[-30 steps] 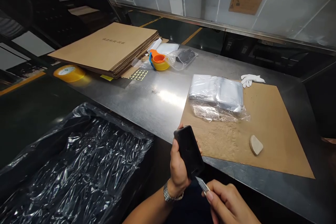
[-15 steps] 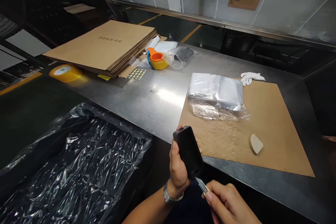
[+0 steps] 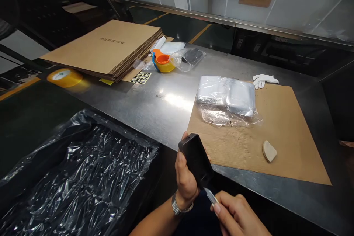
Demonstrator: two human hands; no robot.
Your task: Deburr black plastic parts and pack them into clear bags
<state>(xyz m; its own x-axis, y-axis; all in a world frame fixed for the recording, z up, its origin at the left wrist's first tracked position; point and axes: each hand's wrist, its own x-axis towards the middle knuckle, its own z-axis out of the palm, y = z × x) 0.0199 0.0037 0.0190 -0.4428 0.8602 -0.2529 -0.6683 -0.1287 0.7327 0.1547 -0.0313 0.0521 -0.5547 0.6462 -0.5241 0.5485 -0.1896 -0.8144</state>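
Note:
My left hand, with a metal watch on its wrist, is wrapped round a black box-shaped plastic part. The part is tilted, its recessed side towards me. Between the thumb and fingers of my right hand is a utility knife. Its blade points up at the lower end of the black part; whether it touches cannot be made out. Both hands are in front of the table's near edge. Most of the knife's handle is hidden in my right hand.
On the metal table lie a cardboard sheet, clear plastic bags, a beige wedge-shaped block, a white glove, a tape dispenser, a sticker sheet and stacked cardboard. A black-lined bin stands at left.
The black part and both hands sit slightly further left in view. The knife tip stays close to the part's lower end. The whole scene has shifted a little with the camera.

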